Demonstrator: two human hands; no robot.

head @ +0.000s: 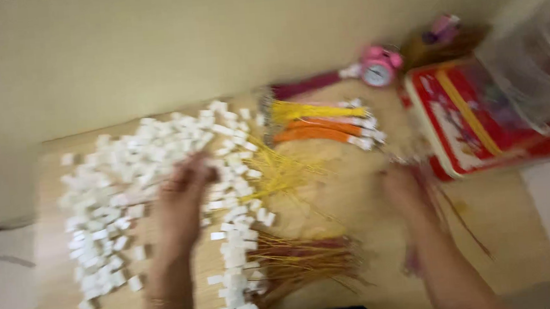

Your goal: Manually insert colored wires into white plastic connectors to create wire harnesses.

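Observation:
The picture is motion-blurred. My left hand [184, 193] rests in a wide heap of small white plastic connectors [118, 178] on a wooden board [349, 201], fingers curled among the pieces. My right hand [403, 187] is at the right of the board, next to thin dark red wires [453, 210] that trail from it; whether it grips them is unclear. A loose bundle of yellow and red wires with white connectors on their ends [295, 263] lies near me. Tied yellow [314, 111] and orange [315, 133] wire bundles lie at the far side.
A red and yellow tin box [473, 121] stands at the right edge of the board. Behind it are a pink alarm clock [380, 68] and a clear plastic container [529, 59]. A pale wall rises behind the board.

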